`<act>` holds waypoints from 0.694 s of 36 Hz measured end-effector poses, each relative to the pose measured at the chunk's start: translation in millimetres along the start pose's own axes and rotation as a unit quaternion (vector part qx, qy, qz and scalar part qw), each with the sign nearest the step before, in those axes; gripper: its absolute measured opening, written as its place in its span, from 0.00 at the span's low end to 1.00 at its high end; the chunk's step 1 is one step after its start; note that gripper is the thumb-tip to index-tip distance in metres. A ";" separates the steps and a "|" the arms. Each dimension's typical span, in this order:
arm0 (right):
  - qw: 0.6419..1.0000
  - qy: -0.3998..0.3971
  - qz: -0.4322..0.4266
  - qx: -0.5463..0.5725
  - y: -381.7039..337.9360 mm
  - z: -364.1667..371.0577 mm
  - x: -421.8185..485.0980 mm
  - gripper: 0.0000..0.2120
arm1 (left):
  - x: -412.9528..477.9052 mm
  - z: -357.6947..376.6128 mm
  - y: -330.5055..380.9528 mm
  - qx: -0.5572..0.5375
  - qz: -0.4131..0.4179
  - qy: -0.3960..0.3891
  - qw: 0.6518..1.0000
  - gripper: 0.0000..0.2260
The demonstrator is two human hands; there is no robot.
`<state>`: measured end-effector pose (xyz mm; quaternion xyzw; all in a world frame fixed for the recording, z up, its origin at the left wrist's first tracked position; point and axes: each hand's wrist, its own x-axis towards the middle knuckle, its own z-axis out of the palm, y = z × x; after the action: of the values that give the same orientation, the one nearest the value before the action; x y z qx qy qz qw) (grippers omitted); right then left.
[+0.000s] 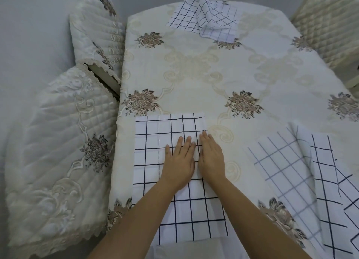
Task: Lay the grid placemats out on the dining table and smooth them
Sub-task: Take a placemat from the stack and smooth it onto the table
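placemat [165, 134]: white, dark grid | tablecloth [204, 74]: cream, brown flowers

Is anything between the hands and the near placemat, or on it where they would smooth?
Nothing visible. The left hand and right hand lie flat on the placemat, which bears nothing else; the rumpled mats to the right lie apart.

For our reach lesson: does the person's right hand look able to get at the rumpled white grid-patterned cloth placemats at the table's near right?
Probably yes: the right hand lies flat and empty, and only cream floral tablecloth separates it from the rumpled placemats.
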<state>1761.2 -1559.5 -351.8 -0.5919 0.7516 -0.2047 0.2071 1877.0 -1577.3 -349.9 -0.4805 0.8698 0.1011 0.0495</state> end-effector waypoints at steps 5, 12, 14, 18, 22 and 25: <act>0.994 -0.035 -0.044 -0.096 0.8 -2.6 17.9 0.35 | 7.5 -1.4 -6.3 -0.018 -0.059 0.016 0.998 0.24; 0.982 -0.083 -0.048 -0.166 7.5 -4.6 43.1 0.40 | 16.6 -1.9 -41.6 -0.028 -0.124 0.036 0.991 0.26; 0.981 -0.078 -0.041 -0.172 13.3 -6.2 45.7 0.40 | 15.9 -2.1 -56.5 -0.040 -0.145 0.029 0.988 0.29; 0.983 -0.067 -0.025 -0.171 21.4 -11.1 52.5 0.38 | 14.1 -4.2 -83.9 -0.053 -0.184 0.027 0.981 0.36; 0.989 -0.014 0.001 -0.146 16.3 -12.3 60.8 0.30 | 16.7 -11.0 -96.5 -0.054 -0.193 0.039 0.979 0.36; 0.991 0.074 -0.005 -0.110 -3.7 -7.0 68.6 0.24 | 24.4 -15.8 -85.9 -0.034 -0.167 0.086 0.982 0.27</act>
<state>1745.7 -1626.7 -348.7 -0.5983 0.7797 -0.1648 0.0836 1936.8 -1645.5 -350.0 -0.6274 0.7742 0.0793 -0.0260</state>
